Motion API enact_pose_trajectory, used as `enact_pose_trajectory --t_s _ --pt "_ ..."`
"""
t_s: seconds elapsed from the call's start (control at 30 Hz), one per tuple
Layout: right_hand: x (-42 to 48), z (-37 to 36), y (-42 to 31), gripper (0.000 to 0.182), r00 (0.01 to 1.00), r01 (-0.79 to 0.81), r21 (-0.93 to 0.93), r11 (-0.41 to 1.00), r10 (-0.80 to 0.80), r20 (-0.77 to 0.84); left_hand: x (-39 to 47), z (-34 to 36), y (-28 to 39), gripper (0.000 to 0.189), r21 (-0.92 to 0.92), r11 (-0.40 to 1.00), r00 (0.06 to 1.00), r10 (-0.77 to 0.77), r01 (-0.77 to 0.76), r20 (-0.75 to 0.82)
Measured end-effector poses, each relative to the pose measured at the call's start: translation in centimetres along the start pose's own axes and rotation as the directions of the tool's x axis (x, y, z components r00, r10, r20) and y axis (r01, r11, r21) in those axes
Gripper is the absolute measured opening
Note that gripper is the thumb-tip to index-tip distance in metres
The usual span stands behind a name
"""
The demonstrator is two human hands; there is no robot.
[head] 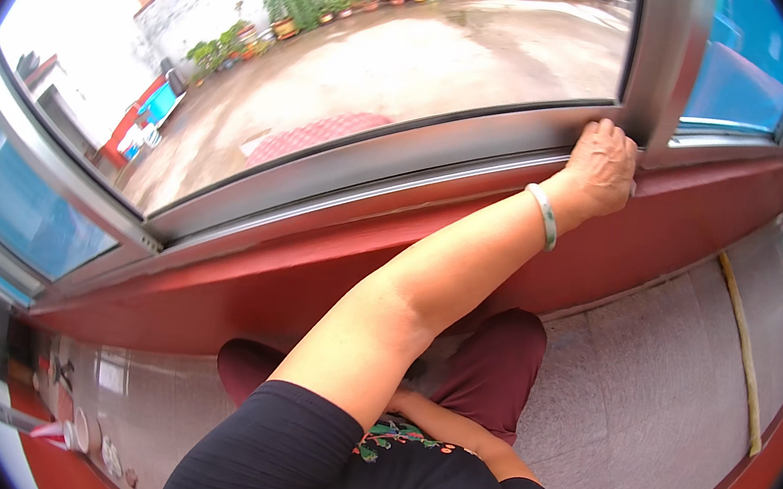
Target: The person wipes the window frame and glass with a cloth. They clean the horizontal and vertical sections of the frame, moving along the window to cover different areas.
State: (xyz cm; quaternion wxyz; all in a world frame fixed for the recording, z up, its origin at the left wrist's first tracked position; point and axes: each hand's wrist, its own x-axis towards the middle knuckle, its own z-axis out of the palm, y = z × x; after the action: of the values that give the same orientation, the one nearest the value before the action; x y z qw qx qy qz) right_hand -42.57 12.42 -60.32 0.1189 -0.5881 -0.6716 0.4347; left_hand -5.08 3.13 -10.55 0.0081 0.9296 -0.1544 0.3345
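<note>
My left hand (604,159) reaches across to the right, its fingers curled against the lower right corner of a metal window frame (387,151). A small pale edge shows beneath the hand; what it belongs to is unclear. A pale green and white bangle (542,216) circles the left wrist. Below the frame runs a red-painted sill (364,231). My right hand (405,399) is low near my lap, mostly hidden behind the left arm, so its fingers and anything in them cannot be seen.
Beyond the glass lies a courtyard with potted plants (287,8) along a wall. Blue panes (743,67) flank the window. A long yellowish stick (742,346) lies on the tiled floor (603,410) at right. Round containers (85,431) stand at lower left. My bent knees are close to the red wall.
</note>
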Motion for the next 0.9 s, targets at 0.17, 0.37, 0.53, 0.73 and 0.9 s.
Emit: enact_pose_trajectory --t_s 0.17,0.37,0.53,0.73,0.9 --pt "-0.7 1.1 1.5 0.040 0.998 -0.059 0.077 0.995 0.060 -0.019 -3.0 -1.6 -0.7 0.034 0.217 0.972 0.996 -0.093 0.089 0.010" --pt "-7.0 -2.7 -1.4 0.047 0.962 -0.219 -0.017 0.976 0.218 0.164 -12.3 -8.6 -6.2 0.025 0.146 0.989 0.998 -0.027 0.037 -0.064" --pt "-7.0 -2.0 -0.4 0.041 0.941 -0.267 -0.088 0.960 0.279 0.192 -19.6 -15.6 -9.4 0.028 0.071 0.997 0.991 -0.029 0.038 -0.132" --pt "-5.9 0.3 3.1 0.041 0.928 -0.305 -0.162 0.938 0.331 0.170 -28.2 -22.9 -13.2 0.010 0.132 0.988 0.987 -0.058 0.078 -0.150" --pt "-7.1 -1.8 0.0 0.044 0.898 -0.354 -0.201 0.914 0.392 0.201 -36.6 -29.8 -16.1 0.025 0.235 0.954 0.982 -0.172 0.187 -0.083"
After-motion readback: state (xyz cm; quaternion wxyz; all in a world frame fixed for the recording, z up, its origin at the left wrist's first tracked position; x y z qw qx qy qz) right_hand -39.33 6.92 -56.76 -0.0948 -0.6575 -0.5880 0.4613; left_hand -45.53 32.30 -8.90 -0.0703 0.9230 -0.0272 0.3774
